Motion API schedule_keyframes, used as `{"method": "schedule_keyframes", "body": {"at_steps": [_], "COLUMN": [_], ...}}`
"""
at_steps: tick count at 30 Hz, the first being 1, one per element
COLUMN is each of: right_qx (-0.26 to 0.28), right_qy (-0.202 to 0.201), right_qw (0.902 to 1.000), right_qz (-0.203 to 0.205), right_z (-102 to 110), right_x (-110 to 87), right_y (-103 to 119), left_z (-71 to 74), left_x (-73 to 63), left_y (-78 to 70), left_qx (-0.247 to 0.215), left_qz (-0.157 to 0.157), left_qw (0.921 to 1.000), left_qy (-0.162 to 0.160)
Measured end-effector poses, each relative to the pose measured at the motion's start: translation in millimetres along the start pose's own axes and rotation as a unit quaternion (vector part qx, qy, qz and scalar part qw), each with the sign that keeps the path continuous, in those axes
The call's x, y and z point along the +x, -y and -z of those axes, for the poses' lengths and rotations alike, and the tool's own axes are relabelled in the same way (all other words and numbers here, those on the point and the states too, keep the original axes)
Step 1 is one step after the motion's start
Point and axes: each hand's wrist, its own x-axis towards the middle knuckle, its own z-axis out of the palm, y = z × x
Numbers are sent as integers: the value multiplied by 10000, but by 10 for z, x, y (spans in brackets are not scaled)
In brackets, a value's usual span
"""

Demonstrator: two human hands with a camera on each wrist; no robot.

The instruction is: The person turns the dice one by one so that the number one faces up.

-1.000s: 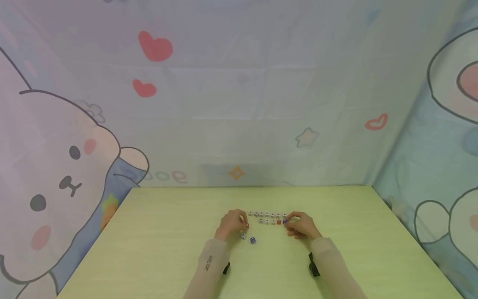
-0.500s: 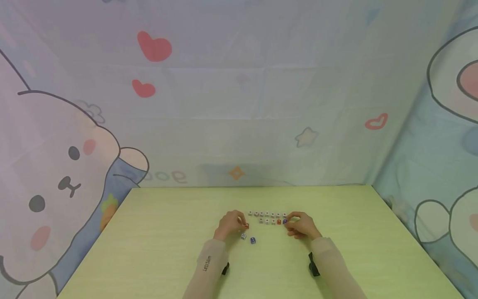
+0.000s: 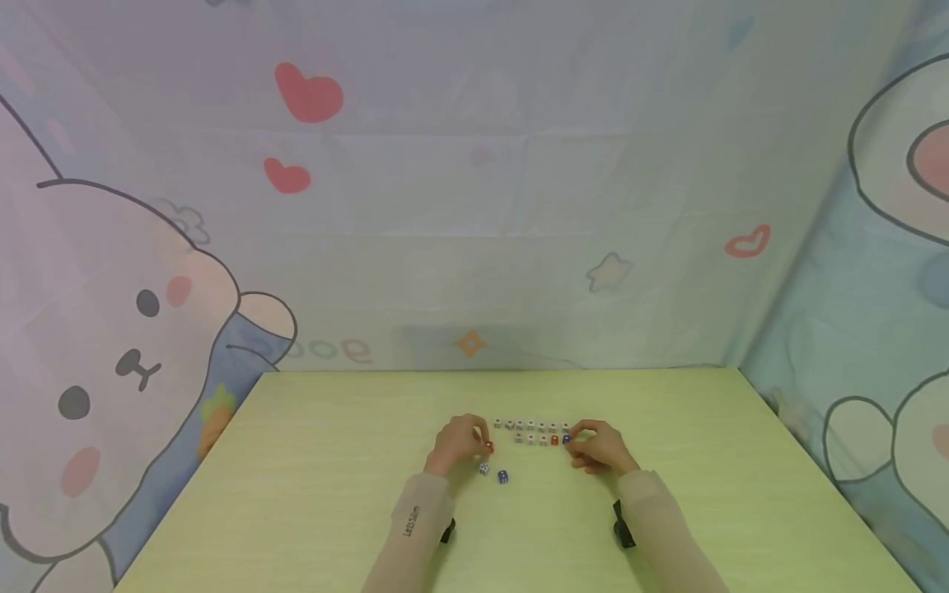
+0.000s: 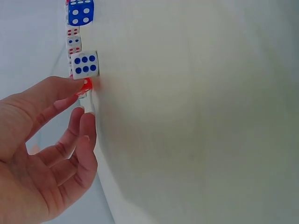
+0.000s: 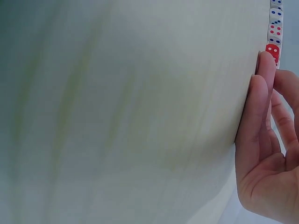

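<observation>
Your left hand (image 3: pixel 461 441) has its grip pinched on a small red die (image 3: pixel 489 445), thumb and fingertips curled round it just above the bench (image 3: pixel 311 494); the left wrist view shows the die (image 4: pixel 86 84) mostly hidden between your thumb and forefinger. Just near of that hand, a white die with blue pips (image 3: pixel 483 468) lies on the bench, and a blue die (image 3: pixel 502 476) sits just to its right, the two apart.

Your right hand (image 3: pixel 599 446) rests at the right end of two short rows of dice (image 3: pixel 530 431) that run left to right between your hands. Its curled fingers close on a blue die (image 3: pixel 567 439) at the end of the near row, with a red die (image 3: pixel 553 440) right beside it on the left.
</observation>
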Motion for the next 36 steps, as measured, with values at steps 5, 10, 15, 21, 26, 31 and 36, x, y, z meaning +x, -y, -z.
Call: {"method": "schedule_keyframes", "body": {"at_steps": [5, 10, 15, 21, 26, 31, 36], "right_qx": [13, 35, 83, 100, 132, 187, 237], "right_qy": [-8, 9, 14, 22, 14, 14, 74], "right_qw": [10000, 10000, 10000, 9999, 9999, 9998, 9997], "right_qz": [-14, -2, 13, -27, -11, -33, -38], "right_z": [-4, 1, 7, 3, 11, 15, 10], "right_x": [2, -13, -22, -26, -24, -12, -3], "right_y": [0, 11, 23, 17, 5, -4, 0], "left_z": [-12, -16, -14, -22, -33, -73, -108], "left_x": [4, 4, -4, -9, 38, 115, 196], "left_y": [-3, -7, -11, -25, -81, -126, -170], "left_qx": [10, 7, 45, 44, -21, -56, -48], "left_qz": [-79, -86, -72, -138, -339, -427, -414], "left_qw": [10000, 10000, 10000, 9999, 9993, 9988, 9986], "left_qy": [14, 13, 31, 1, -138, -230, -319]}}
